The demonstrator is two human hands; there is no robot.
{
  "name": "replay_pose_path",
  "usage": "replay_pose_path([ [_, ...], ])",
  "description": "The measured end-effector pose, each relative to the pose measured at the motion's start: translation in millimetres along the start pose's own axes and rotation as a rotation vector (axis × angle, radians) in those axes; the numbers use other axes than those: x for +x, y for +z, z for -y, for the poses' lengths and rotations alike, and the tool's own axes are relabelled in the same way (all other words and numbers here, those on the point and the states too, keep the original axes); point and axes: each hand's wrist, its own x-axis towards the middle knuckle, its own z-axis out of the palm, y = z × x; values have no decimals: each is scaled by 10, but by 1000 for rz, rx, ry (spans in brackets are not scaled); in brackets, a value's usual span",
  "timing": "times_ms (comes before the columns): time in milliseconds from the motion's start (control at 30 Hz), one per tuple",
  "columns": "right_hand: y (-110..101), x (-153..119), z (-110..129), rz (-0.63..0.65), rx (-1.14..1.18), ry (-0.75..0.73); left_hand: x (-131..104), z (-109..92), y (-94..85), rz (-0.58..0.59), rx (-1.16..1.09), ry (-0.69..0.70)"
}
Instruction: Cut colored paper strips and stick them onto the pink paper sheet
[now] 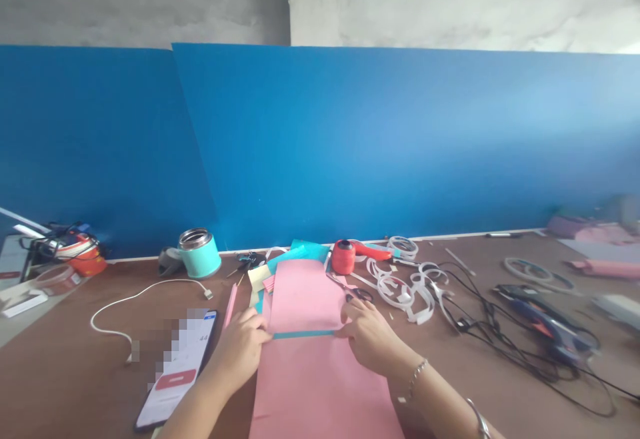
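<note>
A large sheet of pink paper (320,386) lies in front of me, running down past the bottom of the view. A narrow blue strip (303,334) crosses it, with a smaller pink piece (300,292) beyond. My left hand (245,342) pinches the paper's left edge at one end of the strip. At the opposite end, my right hand (370,336) has its fingers closed on the right edge, their tips partly hidden. Dark-handled scissors (359,292) lie just beyond my right hand. Blue and yellow paper scraps (257,278) are bunched behind the pink piece.
Left of me are a phone (183,372), a white cable (107,299) and a teal cup (200,256). A red roller-like object (343,257) and curled white strips (400,289) lie beyond. On the right is a blue-and-black tool (543,326) with black cords. A blue partition (375,146) borders the table.
</note>
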Motion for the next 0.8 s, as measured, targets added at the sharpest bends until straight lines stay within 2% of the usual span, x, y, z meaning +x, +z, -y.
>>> replay_pose_path([
  [167,-16,35,117,-101,-54,-12,19,128,-18,-222,160,-150],
  [233,29,68,154,-150,-68,-24,27,122,-5,-296,130,-182],
  [300,103,113,170,-157,-108,-54,35,61,17,-313,56,-182],
  [433,241,197,168,-109,-231,-104,48,-146,50,-237,-156,-168],
  [500,265,211,168,-110,-214,-90,54,-238,51,-182,-251,-165],
  [667,248,198,179,-159,84,2,66,-369,61,-32,-373,-194],
  [800,237,210,206,-227,420,135,93,-493,89,6,-574,-349],
])
